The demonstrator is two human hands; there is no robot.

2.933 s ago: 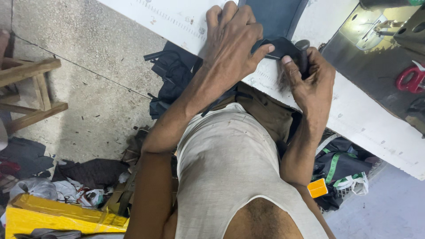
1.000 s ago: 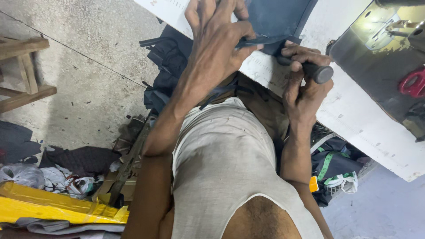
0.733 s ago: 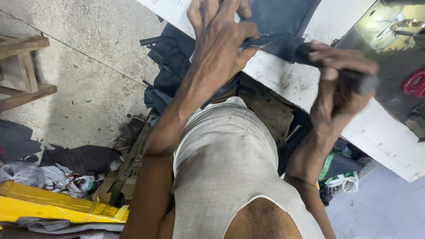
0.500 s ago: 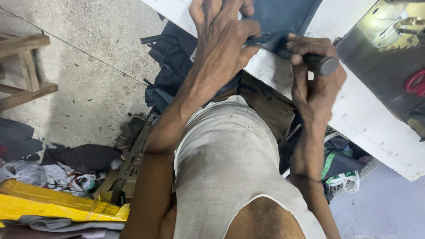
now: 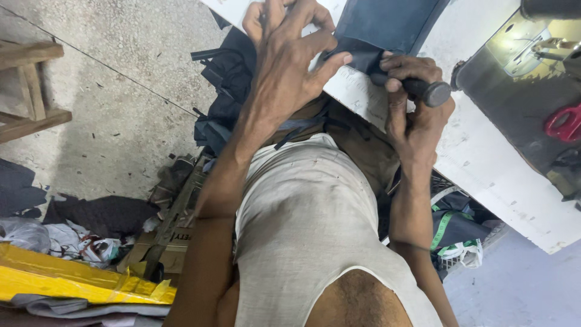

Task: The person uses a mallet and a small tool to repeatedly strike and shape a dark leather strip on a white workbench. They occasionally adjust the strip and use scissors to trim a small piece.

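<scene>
My left hand (image 5: 290,66) presses with spread fingers on a dark blue piece of material (image 5: 387,27) lying on the white table (image 5: 484,163); the thumb pins its near edge. My right hand (image 5: 414,100) is shut around a tool with a round black handle (image 5: 426,91), held at that same edge of the material. The tool's tip is hidden behind my fingers and the fabric. A printed ruler scale runs along the table's near edge beneath both hands.
A sewing machine (image 5: 520,72) stands on the table at right, with red-handled scissors (image 5: 563,124) beside it. On the floor lie dark fabric scraps (image 5: 224,91), a yellow sheet (image 5: 72,281), and a wooden stool (image 5: 27,91) at the left. A basket with green straps (image 5: 451,227) sits under the table.
My right hand, first pressing the material, took up the black-handled tool, swung out to the right, and has come back to the material's edge. My left hand has stayed on the material.
</scene>
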